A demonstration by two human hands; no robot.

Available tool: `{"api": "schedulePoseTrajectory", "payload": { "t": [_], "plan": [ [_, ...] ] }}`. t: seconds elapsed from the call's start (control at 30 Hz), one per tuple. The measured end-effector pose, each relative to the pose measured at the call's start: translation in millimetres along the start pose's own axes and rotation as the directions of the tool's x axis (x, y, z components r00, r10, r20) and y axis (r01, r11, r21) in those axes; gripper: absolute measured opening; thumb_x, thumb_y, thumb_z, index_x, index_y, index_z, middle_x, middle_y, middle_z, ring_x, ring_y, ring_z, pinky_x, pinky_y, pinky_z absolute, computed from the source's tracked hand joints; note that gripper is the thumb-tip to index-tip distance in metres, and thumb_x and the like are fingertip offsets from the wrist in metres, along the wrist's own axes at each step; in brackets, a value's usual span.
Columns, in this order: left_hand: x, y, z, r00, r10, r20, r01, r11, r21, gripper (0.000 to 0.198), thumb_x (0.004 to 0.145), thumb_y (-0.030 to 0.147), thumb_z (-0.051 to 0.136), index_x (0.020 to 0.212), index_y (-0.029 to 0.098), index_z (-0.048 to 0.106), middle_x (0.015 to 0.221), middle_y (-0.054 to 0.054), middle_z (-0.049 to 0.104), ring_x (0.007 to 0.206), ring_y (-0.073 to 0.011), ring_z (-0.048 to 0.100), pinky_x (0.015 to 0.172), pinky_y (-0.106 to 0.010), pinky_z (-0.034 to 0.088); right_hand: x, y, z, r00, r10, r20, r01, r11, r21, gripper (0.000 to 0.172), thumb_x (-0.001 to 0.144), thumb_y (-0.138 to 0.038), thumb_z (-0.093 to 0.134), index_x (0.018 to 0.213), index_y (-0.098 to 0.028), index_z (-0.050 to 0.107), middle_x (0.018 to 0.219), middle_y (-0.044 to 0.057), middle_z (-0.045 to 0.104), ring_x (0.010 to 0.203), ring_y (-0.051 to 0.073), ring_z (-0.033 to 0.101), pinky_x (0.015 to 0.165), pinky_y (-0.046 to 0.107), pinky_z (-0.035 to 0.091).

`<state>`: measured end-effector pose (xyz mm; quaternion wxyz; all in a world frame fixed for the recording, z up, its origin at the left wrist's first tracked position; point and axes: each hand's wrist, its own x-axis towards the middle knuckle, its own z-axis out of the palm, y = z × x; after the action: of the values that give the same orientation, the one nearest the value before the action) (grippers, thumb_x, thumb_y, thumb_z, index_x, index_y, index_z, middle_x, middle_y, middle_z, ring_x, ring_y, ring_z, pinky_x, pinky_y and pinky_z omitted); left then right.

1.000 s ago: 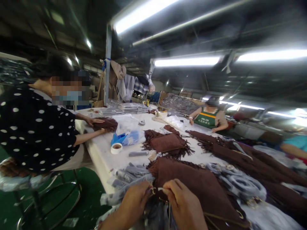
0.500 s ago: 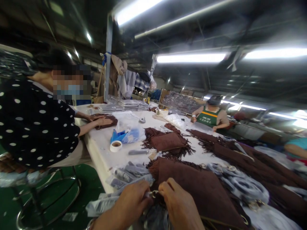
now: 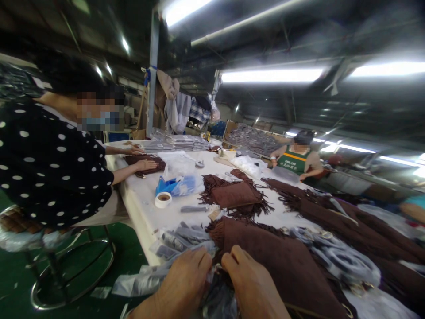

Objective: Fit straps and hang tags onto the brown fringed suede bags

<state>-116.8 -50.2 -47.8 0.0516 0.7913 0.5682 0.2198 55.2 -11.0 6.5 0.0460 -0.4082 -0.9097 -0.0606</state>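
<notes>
My left hand (image 3: 189,279) and my right hand (image 3: 250,281) come close together at the near left edge of a large brown suede-like bag (image 3: 268,257) with fringe. Both have curled, pinching fingers. A small shiny metal clasp (image 3: 218,266) shows between the fingertips; the fingers cover most of it. Beneath the hands lies dark material in clear plastic (image 3: 219,294), partly hidden. Grey plastic-wrapped strips (image 3: 181,239) are piled beside my left hand. To the right of the bag are coiled straps in plastic wrap (image 3: 352,261) with metal fittings.
A second fringed brown bag (image 3: 234,195) rests farther up the white table (image 3: 139,221), near a tape roll (image 3: 163,200) and blue tape dispenser (image 3: 166,186). A co-worker in polka dots (image 3: 56,164) presses a brown piece at left. Another in a green apron (image 3: 292,160) stands across.
The view has shifted slightly. Both hands stay pinched at the bag's edge, and the metal clasp between them is now more covered. The left co-worker's hands have moved apart over the brown piece.
</notes>
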Motion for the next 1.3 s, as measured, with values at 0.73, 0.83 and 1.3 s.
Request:
{"api": "schedulePoseTrajectory", "payload": {
  "t": [0.73,0.83,1.3],
  "plan": [
    [-2.1,-5.3,12.1,0.893,0.352,-0.281,-0.28,0.923,0.265,0.021,0.095,0.01,0.037,0.083,0.018,0.053,0.081,-0.004,0.059,0.071,-0.0211,0.054,0.069,-0.037,0.042,13.7,3.6,1.4,0.998,-0.057,-0.015,0.059,0.983,0.175,0.031,0.08,0.002,0.043,0.083,-0.022,0.063,0.09,0.001,0.064,0.077,0.015,0.059,0.065,0.026,0.035],
    [-1.6,-8.8,16.8,0.869,0.414,-0.271,-0.327,0.891,0.314,0.019,0.093,0.01,0.038,0.085,0.018,0.053,0.082,-0.005,0.059,0.072,-0.0212,0.053,0.071,-0.037,0.042,18.9,5.4,-3.9,0.996,-0.054,0.071,0.043,0.987,0.156,0.027,0.081,-0.001,0.045,0.077,-0.021,0.062,0.085,0.002,0.065,0.072,0.015,0.059,0.063,0.027,0.033],
    [-13.4,-8.6,34.1,0.959,0.015,-0.282,-0.118,0.93,-0.349,0.015,0.074,0.014,0.054,0.088,0.019,0.055,0.087,-0.005,0.062,0.079,-0.0213,0.058,0.068,-0.03,0.044,20.3,21.6,-11.9,0.969,-0.168,0.179,0.078,0.902,0.424,0.023,0.084,-0.008,0.045,0.089,-0.02,0.064,0.09,0.002,0.064,0.078,0.014,0.058,0.068,0.024,0.038]
  ]
}}
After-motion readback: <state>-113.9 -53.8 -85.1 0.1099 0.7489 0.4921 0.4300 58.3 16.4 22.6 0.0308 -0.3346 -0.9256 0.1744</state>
